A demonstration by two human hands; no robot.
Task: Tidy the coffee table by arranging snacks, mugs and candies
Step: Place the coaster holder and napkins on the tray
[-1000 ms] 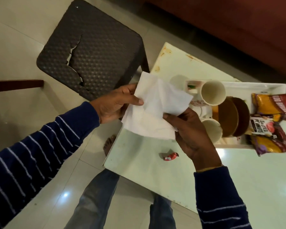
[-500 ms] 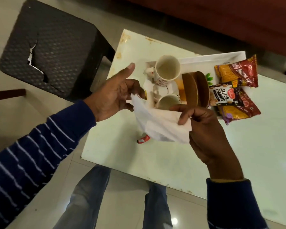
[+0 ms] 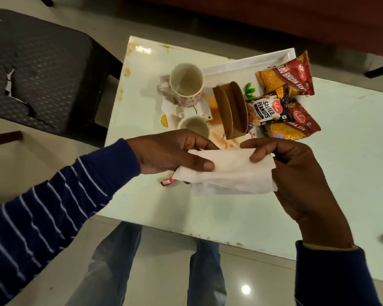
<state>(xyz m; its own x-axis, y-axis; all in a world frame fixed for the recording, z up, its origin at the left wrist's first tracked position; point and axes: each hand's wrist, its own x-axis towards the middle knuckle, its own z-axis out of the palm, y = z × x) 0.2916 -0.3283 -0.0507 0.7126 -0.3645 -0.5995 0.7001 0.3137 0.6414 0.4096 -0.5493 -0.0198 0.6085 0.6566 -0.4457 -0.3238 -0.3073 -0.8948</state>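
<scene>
Holding white tissue — folded, crumpled, both hands

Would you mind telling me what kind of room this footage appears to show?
Probably a home living room: a low white glossy coffee table on a tiled floor, a reddish-brown sofa behind it, and a white rectangular tray carrying a floral ceramic mug and red-and-yellow snack packets.
</scene>
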